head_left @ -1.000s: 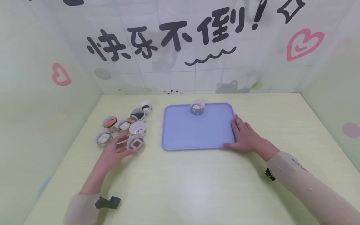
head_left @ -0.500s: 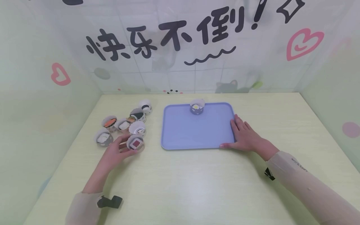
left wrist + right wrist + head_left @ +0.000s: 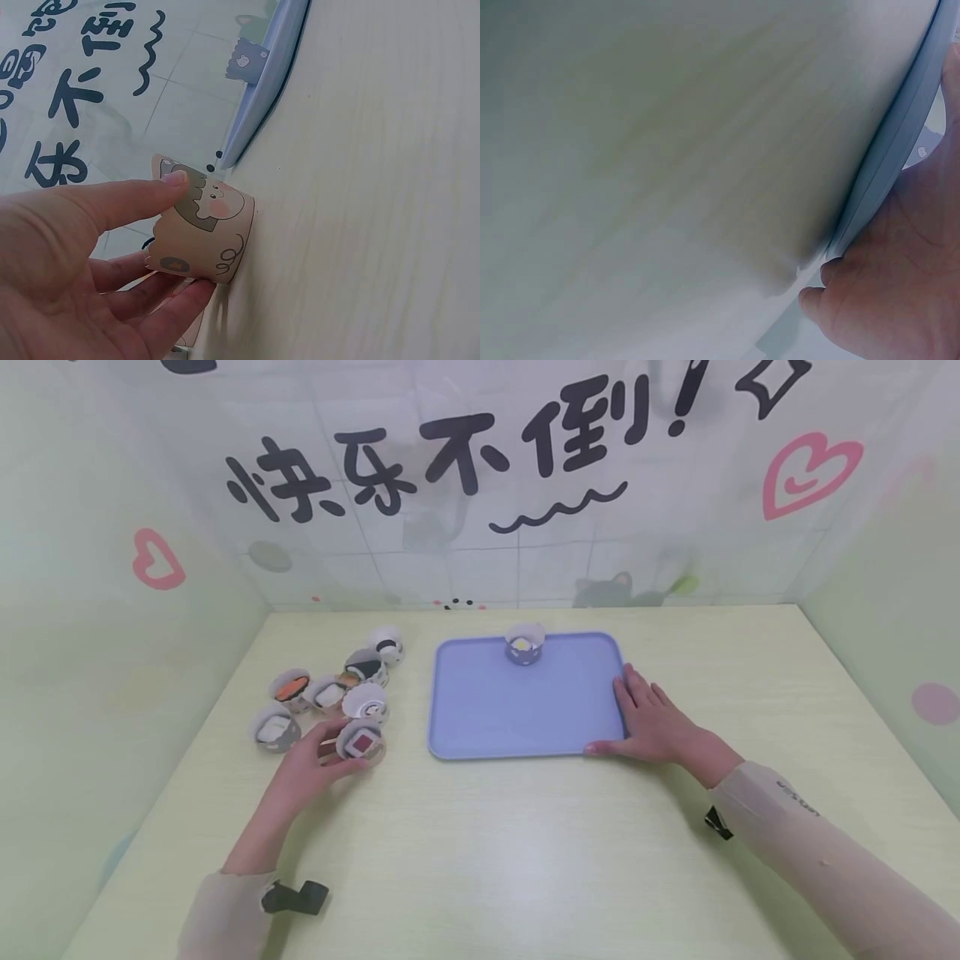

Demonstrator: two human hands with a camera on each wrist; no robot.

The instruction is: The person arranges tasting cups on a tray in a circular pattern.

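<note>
Left of the tray [image 3: 517, 714], a red-centred cup [image 3: 360, 742] is pinched by the left hand [image 3: 303, 770], virtually unmoved over the last second; a settled grasp is suggested. The tray's right edge is touched by the right hand [image 3: 656, 724], fingers extended.

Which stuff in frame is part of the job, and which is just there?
Part of the job, likely:
- red-centred cup in the left grip
- blue tray, right grip at its right edge
- yellow-centred cup on the tray
- other cups clustered at left

Just there, likely:
- wall lettering
- pink hearts
</note>
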